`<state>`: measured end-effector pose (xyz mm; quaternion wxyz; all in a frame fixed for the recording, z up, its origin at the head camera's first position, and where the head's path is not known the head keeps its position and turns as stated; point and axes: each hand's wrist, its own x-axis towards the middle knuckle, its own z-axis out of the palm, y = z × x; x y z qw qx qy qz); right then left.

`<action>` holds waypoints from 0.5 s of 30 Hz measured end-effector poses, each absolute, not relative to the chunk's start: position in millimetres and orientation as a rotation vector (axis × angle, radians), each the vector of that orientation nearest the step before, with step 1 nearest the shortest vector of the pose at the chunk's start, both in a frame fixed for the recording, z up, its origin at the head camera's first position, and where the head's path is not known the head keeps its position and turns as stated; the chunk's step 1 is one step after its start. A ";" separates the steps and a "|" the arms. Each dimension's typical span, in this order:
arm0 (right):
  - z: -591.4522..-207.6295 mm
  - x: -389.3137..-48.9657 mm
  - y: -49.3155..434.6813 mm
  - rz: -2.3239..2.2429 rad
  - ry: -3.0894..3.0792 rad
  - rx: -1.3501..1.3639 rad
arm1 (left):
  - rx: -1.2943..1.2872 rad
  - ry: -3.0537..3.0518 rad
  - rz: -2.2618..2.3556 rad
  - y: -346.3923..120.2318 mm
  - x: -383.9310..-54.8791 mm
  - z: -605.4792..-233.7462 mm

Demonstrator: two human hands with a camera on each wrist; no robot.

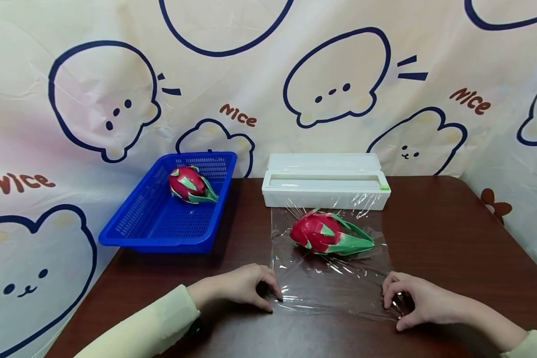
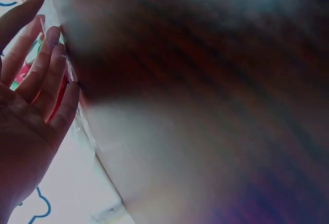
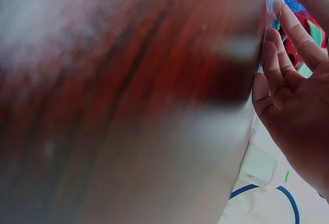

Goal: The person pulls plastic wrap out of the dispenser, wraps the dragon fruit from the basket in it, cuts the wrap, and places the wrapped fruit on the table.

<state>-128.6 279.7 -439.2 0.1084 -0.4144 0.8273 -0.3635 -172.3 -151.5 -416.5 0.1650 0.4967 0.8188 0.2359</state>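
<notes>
A red dragon fruit with green scales lies on a sheet of clear plastic wrap spread on the table. The sheet runs back to a white cling film dispenser, its lid raised. My left hand rests at the near left corner of the wrap, with a gap between thumb and fingertips. At the near right corner, my right hand touches the wrap with bent fingers, its thumb apart from them. Both wrist views show the left fingers and right fingers touching down at the tabletop.
A blue plastic basket stands at the back left with a second dragon fruit inside. The brown table meets a cartoon-printed cloth behind the dispenser. Much of both wrist views is blurred tabletop.
</notes>
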 end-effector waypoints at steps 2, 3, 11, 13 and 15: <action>-438.8 -128.9 278.6 -1.054 2.446 -1.226 | 1.430 2.324 0.684 -151.3 -172.8 -416.9; -438.4 -129.0 278.2 -1.048 2.447 -1.235 | 1.443 2.318 0.694 -151.3 -173.1 -417.1; -434.7 -130.0 277.7 -1.050 2.427 -1.319 | 1.541 2.254 0.779 -154.0 -172.7 -416.3; -434.5 -130.6 278.4 -1.079 2.397 -1.302 | 1.545 2.240 0.807 -154.9 -172.6 -416.4; -434.7 -131.1 279.4 -1.108 2.372 -1.273 | 1.530 2.232 0.833 -155.8 -172.4 -416.4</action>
